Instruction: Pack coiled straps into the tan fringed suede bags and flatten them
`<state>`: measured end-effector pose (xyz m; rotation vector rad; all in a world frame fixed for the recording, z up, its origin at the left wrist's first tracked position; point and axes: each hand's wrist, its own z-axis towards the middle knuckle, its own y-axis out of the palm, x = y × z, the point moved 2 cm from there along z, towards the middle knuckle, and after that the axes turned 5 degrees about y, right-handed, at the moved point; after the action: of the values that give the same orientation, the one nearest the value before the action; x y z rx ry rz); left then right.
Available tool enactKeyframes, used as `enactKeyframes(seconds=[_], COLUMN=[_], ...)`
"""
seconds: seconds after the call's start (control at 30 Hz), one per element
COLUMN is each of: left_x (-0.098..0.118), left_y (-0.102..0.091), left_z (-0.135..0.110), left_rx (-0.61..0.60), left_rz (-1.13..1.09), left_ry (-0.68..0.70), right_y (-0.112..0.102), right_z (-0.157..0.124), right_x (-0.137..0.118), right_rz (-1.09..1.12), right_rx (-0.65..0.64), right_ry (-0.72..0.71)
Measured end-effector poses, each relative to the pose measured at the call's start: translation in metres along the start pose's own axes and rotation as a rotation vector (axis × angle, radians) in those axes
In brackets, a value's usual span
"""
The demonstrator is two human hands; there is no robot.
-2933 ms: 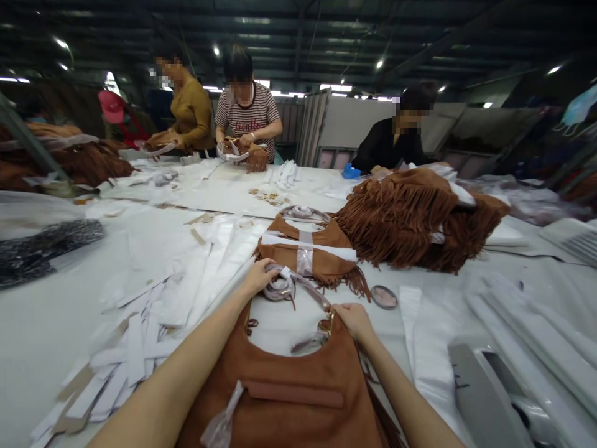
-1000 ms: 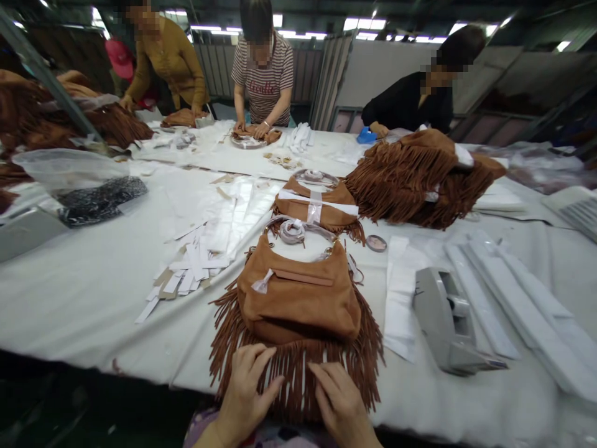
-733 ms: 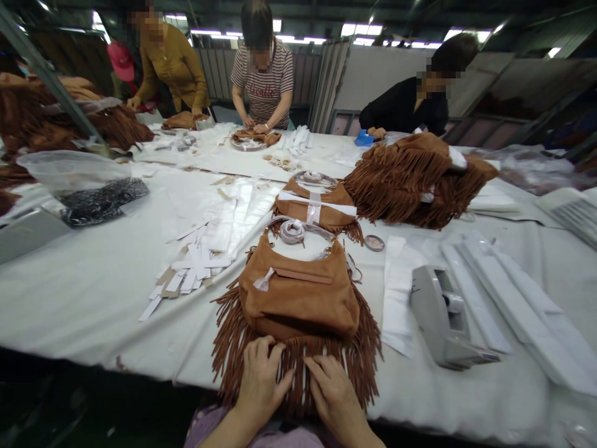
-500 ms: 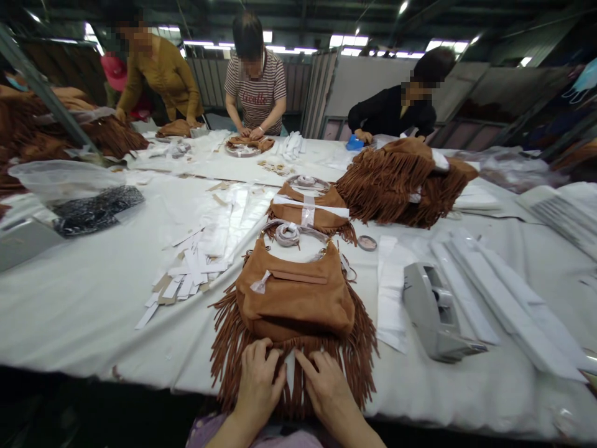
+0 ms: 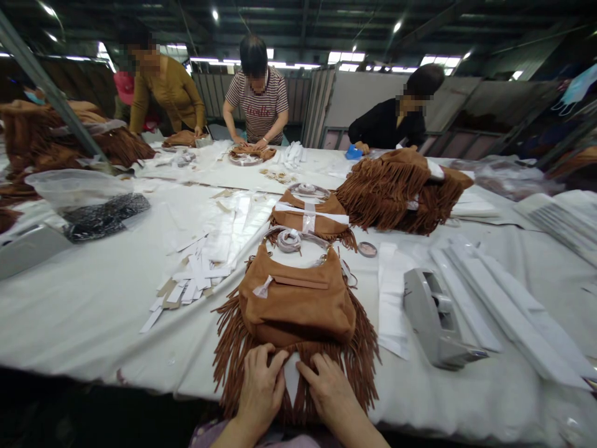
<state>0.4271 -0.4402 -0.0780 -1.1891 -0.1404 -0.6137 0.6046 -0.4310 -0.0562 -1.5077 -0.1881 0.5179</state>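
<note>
L hand (image 5: 262,381) & R hand (image 5: 329,384), fingers curled on bag (image 5: 298,308) fringe (image 5: 366,370), parted between 'em, can't tell if gripping; striped tee (image 5: 250,99) opp., red lettering (image 5: 258,112) too blurred to read.

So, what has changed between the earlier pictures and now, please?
The left hand and right hand let go of the strap of the near bag and moved down toward the person, to its fringe. The fringe has parted between them. The tape dispenser and taped bag behind stayed.

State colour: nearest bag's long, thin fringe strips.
Dark brown fringe strips; best seen in the head view.
</note>
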Motion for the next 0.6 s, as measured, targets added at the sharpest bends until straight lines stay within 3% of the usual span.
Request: enactKeyframes(seconds=[0.17, 0.33, 0.47, 0.6], left_x=[0.0, 0.009, 0.014, 0.011], left_y=[0.005, 0.002, 0.003, 0.009], left_z=[0.0, 0.007, 0.016, 0.018], left_rx=[0.039, 0.047, -0.036, -0.076], left_rz=[-0.055, -0.055, 0.025, 0.021], left_ry=[-0.063, -0.058, 0.058, 0.051], right_y=[-0.005, 0.0, 0.007, 0.006], right_z=[-0.005, -0.005, -0.001, 0.005], right_x=[-0.004, 0.0, 0.002, -0.002], right_rz=[0.156, 0.346, 0.249, 0.097], right_rx=[0.025, 0.153, 0.109, 0.008], right_ry=[0.052, 0.158, 0.171, 0.18])
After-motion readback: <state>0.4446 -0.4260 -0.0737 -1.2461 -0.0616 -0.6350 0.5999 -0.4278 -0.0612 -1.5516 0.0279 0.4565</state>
